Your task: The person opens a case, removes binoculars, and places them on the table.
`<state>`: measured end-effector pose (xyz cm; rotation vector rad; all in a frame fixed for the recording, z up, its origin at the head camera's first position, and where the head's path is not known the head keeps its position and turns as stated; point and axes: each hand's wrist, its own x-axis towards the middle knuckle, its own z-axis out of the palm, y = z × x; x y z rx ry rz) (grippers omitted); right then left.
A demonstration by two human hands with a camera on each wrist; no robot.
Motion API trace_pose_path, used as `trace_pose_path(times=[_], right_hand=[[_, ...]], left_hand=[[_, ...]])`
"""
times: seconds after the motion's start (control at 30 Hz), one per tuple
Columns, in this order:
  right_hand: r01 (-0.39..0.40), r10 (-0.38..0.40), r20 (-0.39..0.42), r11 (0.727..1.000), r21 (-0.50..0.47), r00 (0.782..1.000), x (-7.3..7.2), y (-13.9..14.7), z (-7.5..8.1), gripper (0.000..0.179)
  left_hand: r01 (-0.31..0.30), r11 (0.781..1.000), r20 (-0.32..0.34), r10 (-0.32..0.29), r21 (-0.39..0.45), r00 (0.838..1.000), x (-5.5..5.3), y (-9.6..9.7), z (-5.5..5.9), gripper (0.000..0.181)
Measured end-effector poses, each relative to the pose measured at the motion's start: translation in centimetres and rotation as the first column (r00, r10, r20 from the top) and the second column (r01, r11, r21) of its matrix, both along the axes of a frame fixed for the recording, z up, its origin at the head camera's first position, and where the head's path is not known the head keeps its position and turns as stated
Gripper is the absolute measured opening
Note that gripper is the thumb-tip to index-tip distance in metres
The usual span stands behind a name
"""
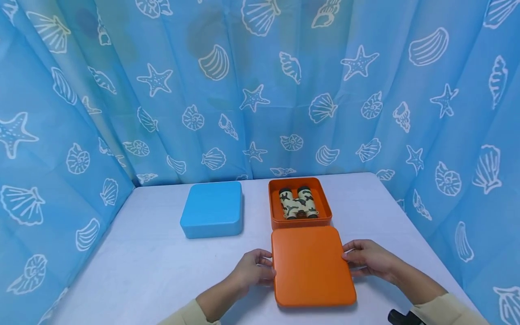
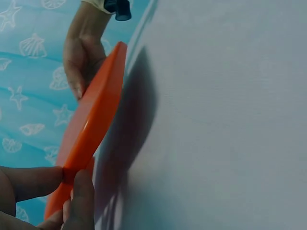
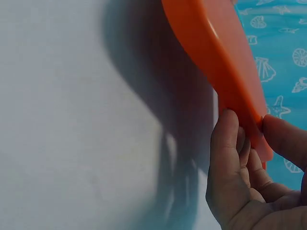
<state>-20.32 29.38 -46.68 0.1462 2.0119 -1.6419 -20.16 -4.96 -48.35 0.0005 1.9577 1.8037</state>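
An orange lid [image 1: 313,266] with rounded corners is held level between both hands, its smooth top facing up. My left hand [image 1: 255,270] grips its left edge, and my right hand [image 1: 367,258] grips the right edge. In both wrist views the thumb lies on top and fingers curl under the rim, and the lid [image 2: 91,120] hangs above the table with a shadow below. Just beyond it stands an orange box [image 1: 301,223], uncovered. Inside the box lie camouflage-patterned binoculars [image 1: 299,205] with dark ends.
A light blue closed box [image 1: 213,210] stands at the back left of the white-covered table [image 1: 154,253]. Blue curtains [image 1: 252,117] with white shell and starfish prints surround the table on the back and sides. A black device [image 1: 400,317] sits at the right wrist.
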Motion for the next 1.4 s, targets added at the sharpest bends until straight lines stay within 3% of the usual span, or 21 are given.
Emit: trace_pose_path(times=[0.13, 0.3, 0.57, 0.73, 0.97, 1.2, 1.3, 1.4], right_hand=[[0.004, -0.005, 0.007, 0.999, 0.032, 1.0, 0.2, -0.1, -0.5, 0.041], [0.03, -0.03, -0.005, 0.99, 0.139, 1.0, 0.1, -0.7, -1.2, 0.035], [0.047, -0.035, -0.045, 0.949, 0.312, 0.998, -0.4, -1.6, -1.7, 0.029], [0.029, -0.002, -0.072, 0.927, 0.373, 0.997, -0.5, -1.9, -1.7, 0.025], [0.01, 0.034, -0.094, 0.901, 0.434, 0.995, -0.5, -2.3, -1.6, 0.02], [-0.012, 0.067, -0.096, 0.875, 0.484, 0.993, -0.5, -2.4, -1.5, 0.019], [-0.019, 0.086, -0.109, 0.86, 0.509, 0.99, -0.6, -2.3, -1.3, 0.02], [-0.011, 0.114, -0.153, 0.835, 0.55, 0.982, -1.3, -2.2, -0.7, 0.024]], left_hand=[[0.022, 0.999, -0.005, -0.022, -0.036, 1.0, 0.2, 0.0, -0.4, 0.042], [0.057, 0.991, -0.075, -0.067, -0.122, 0.995, 0.2, 0.0, -1.0, 0.04], [0.111, 0.941, -0.158, -0.169, -0.321, 0.973, -0.5, 0.3, -1.3, 0.035], [0.155, 0.894, -0.133, -0.23, -0.42, 0.964, -0.9, 0.5, -1.1, 0.033], [0.186, 0.808, -0.098, -0.287, -0.559, 0.953, -1.1, 1.1, -0.6, 0.032], [0.201, 0.766, -0.082, -0.313, -0.61, 0.946, -1.0, 1.3, -0.1, 0.033], [0.198, 0.727, -0.083, -0.331, -0.657, 0.94, -1.3, 1.4, 0.1, 0.036], [0.154, 0.673, -0.137, -0.358, -0.723, 0.923, -2.2, 1.3, 0.4, 0.048]])
